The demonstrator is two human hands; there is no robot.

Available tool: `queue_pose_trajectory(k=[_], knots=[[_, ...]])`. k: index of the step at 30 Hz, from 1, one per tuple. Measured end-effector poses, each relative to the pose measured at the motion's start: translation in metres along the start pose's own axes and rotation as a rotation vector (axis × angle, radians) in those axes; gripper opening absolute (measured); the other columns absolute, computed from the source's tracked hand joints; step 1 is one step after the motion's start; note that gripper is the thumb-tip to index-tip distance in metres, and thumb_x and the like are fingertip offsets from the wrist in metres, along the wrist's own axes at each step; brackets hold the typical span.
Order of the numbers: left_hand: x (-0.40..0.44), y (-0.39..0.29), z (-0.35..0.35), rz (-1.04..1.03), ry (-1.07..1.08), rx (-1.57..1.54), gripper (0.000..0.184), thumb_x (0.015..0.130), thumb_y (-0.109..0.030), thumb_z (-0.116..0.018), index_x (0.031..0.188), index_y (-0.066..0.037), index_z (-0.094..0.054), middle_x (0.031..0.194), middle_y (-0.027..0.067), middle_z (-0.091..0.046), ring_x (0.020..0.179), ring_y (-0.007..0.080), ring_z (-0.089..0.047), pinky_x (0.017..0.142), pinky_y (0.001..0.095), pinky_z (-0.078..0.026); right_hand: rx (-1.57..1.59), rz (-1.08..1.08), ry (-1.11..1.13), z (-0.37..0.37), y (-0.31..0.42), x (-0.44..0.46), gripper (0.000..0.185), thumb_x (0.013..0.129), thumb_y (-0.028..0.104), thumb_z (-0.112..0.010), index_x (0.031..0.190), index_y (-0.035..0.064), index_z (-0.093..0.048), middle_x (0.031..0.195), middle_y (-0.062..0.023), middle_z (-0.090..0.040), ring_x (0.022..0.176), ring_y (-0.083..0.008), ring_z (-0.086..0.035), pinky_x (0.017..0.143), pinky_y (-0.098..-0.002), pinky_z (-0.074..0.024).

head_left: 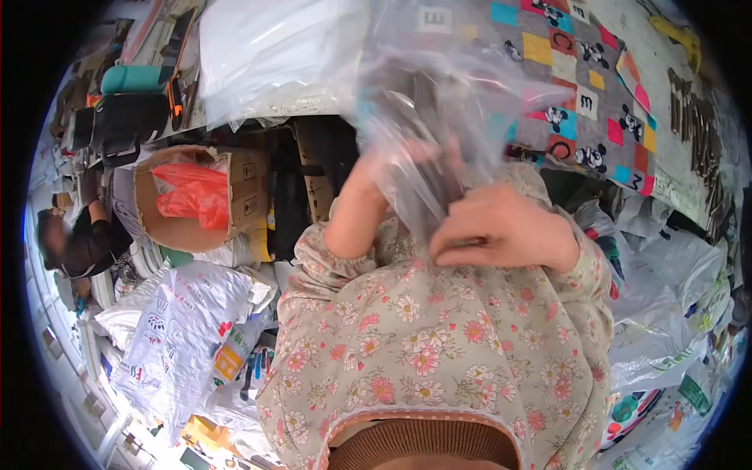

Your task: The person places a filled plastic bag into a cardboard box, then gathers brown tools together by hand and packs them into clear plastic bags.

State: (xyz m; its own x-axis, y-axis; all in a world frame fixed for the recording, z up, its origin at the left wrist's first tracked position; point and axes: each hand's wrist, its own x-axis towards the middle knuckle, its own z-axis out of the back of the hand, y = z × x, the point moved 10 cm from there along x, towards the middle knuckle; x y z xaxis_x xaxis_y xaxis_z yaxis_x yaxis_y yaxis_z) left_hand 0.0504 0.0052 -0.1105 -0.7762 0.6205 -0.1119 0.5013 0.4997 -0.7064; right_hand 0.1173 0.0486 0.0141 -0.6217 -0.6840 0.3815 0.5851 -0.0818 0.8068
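Note:
A clear plastic bag (415, 184) is stretched up in front of my chest, blurred by motion. Something dark (415, 94) shows through its upper part; its kind cannot be made out. My right hand (505, 227) is closed, thumb and fingers pinching the bag's lower edge near my apron. My left hand (407, 153) is behind or inside the plastic at the bag's left side. Its fingers are smeared and partly covered by the film, so their grip is unclear.
A patterned cloth (572, 94) covers part of the table, beside a stack of clear plastic bags (274, 55). An open cardboard box (247, 192) holds a red plastic bag (196, 196). Filled sacks (180, 337) lie at left. Another person (86, 235) is at far left.

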Motion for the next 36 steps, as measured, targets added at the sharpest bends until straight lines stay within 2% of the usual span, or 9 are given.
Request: queue_pose_trajectory(k=[4,8,10,16,19,24,27,29,36], knots=[[0.014,-0.023,0.013,-0.202,0.257,-0.545,0.049,0.074,-0.023,-0.062,0.116,-0.004,-0.044,0.095,0.0113,-0.054,0.085,0.0314,-0.056,0.081,0.0506,-0.045,-0.017,-0.563,-0.436,0.050,-0.063,-0.056,0.021,0.069,0.000,-0.064,0.089,0.0068,-0.062,0.073,0.0007,-0.054,0.056,-0.0067,-0.045,0.049,-0.0207,-0.0354],[0.008,-0.020,-0.009,-0.375,0.352,-0.660,0.047,0.079,-0.026,-0.055,0.119,-0.006,-0.041,0.098,0.0086,-0.049,0.089,0.0280,-0.051,0.084,0.0507,-0.040,-0.242,-0.428,-1.115,0.086,-0.096,-0.085,0.023,0.072,0.001,-0.064,0.094,0.0040,-0.059,0.075,0.0017,-0.053,0.059,-0.0031,-0.043,0.051,-0.0187,-0.0332],[0.014,-0.003,0.008,-0.287,0.142,-0.829,0.047,0.076,-0.030,-0.057,0.114,-0.006,-0.043,0.092,0.0083,-0.052,0.090,0.0284,-0.051,0.082,0.0461,-0.042,0.767,-0.357,-1.436,0.071,-0.147,-0.099,0.016,0.075,0.001,-0.059,0.091,0.0028,-0.059,0.078,-0.0011,-0.057,0.067,-0.0086,-0.051,0.061,-0.0215,-0.0392],[0.012,-0.028,0.019,-0.245,-0.276,-0.585,0.034,0.074,-0.027,-0.055,0.102,-0.007,-0.048,0.090,0.0080,-0.053,0.087,0.0243,-0.051,0.082,0.0396,-0.042,0.043,-0.216,-0.582,0.031,-0.068,-0.034,0.007,0.079,0.004,-0.054,0.084,0.0020,-0.058,0.077,-0.0090,-0.058,0.068,-0.0174,-0.055,0.064,-0.0274,-0.0432],[0.010,-0.035,0.036,-0.291,-0.446,-0.431,0.035,0.077,-0.028,-0.052,0.103,-0.003,-0.050,0.094,0.0104,-0.056,0.092,0.0264,-0.054,0.083,0.0411,-0.043,0.011,-0.225,-0.872,0.042,-0.068,-0.055,0.006,0.075,0.005,-0.057,0.080,0.0041,-0.059,0.067,-0.0072,-0.055,0.060,-0.0197,-0.052,0.057,-0.0297,-0.0411],[0.033,-0.036,0.043,-0.232,-0.611,-0.233,0.033,0.081,-0.024,-0.050,0.103,0.001,-0.050,0.098,0.0145,-0.057,0.092,0.0261,-0.055,0.082,0.0372,-0.043,-0.117,0.135,-0.110,-0.033,-0.012,0.002,0.028,0.067,0.016,-0.062,0.095,0.0148,-0.060,0.068,-0.0014,-0.051,0.060,-0.0198,-0.049,0.054,-0.0328,-0.0377],[0.055,-0.068,0.011,-0.325,-0.384,-0.183,0.033,0.080,-0.019,-0.053,0.106,0.001,-0.048,0.100,0.0153,-0.057,0.091,0.0243,-0.056,0.080,0.0353,-0.045,-0.105,-0.083,-0.041,-0.054,-0.041,-0.008,0.025,0.070,0.015,-0.061,0.095,0.0154,-0.059,0.075,-0.0007,-0.055,0.070,-0.0204,-0.052,0.060,-0.0338,-0.0398],[0.079,-0.093,0.028,-0.597,-0.453,0.463,0.038,0.077,-0.008,-0.054,0.113,0.000,-0.043,0.102,0.0163,-0.056,0.092,0.0234,-0.056,0.081,0.0328,-0.046,-0.078,-0.064,-0.194,-0.022,-0.031,-0.010,0.021,0.072,0.015,-0.060,0.093,0.0142,-0.059,0.076,-0.0016,-0.056,0.071,-0.0216,-0.053,0.062,-0.0342,-0.0407],[0.201,-0.104,-0.022,-0.448,-0.446,1.073,0.045,0.077,0.000,-0.051,0.120,0.001,-0.036,0.111,0.0162,-0.051,0.099,0.0258,-0.052,0.085,0.0368,-0.044,-0.450,-0.155,-0.527,0.101,-0.045,-0.032,0.026,0.075,0.014,-0.063,0.100,0.0085,-0.058,0.079,-0.0063,-0.057,0.070,-0.0225,-0.054,0.062,-0.0330,-0.0436]])
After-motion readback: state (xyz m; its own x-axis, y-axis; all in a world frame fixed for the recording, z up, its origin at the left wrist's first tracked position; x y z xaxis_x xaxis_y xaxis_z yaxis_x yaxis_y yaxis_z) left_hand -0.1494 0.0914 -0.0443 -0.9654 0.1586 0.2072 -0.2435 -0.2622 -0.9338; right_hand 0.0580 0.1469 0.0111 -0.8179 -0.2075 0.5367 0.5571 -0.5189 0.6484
